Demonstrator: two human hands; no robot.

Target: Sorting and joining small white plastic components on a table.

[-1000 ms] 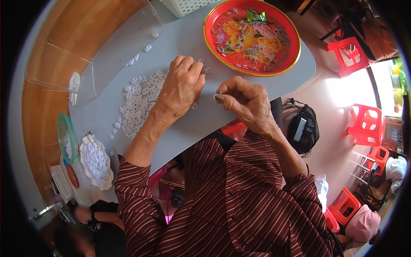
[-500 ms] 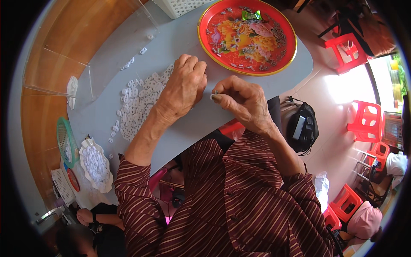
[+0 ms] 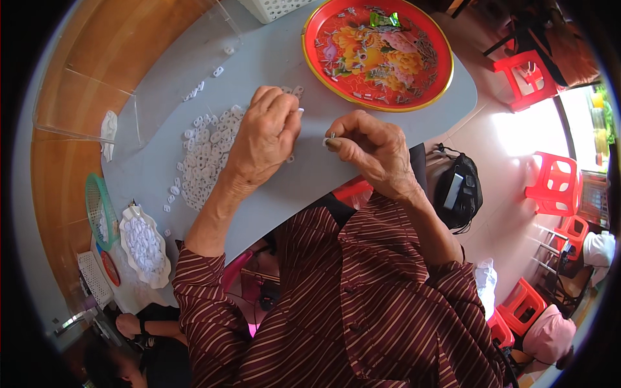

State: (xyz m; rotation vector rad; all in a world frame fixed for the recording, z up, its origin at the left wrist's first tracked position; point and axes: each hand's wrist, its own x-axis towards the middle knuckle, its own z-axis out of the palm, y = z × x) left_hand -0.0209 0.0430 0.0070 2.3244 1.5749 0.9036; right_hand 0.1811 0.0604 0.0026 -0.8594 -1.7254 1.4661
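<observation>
Over the grey table, my left hand (image 3: 266, 128) is closed, with a small white plastic piece (image 3: 300, 110) showing at its fingertips. Its curled fingers hide the rest of that piece. My right hand (image 3: 375, 152) pinches a small silver pin with a bit of white beside it between thumb and forefinger. Left of my left hand spreads a pile of small white plastic pieces with holes (image 3: 206, 161); a few more lie just beyond its knuckles. A round red flowered tray (image 3: 346, 90) with a gold rim holds many short silver pins, beyond my right hand.
A green wrapped packet (image 3: 385, 20) lies in the tray. A white perforated basket (image 3: 268, 9) stands at the far edge. At left are a clear plastic panel, a green basket (image 3: 97, 210) and a white scalloped dish of white pieces (image 3: 162, 275). Another person sits at lower left.
My left hand has drawn slightly left and turned, so the white piece at its fingertips now shows. My right hand keeps its pinch, shifted a little to the right.
</observation>
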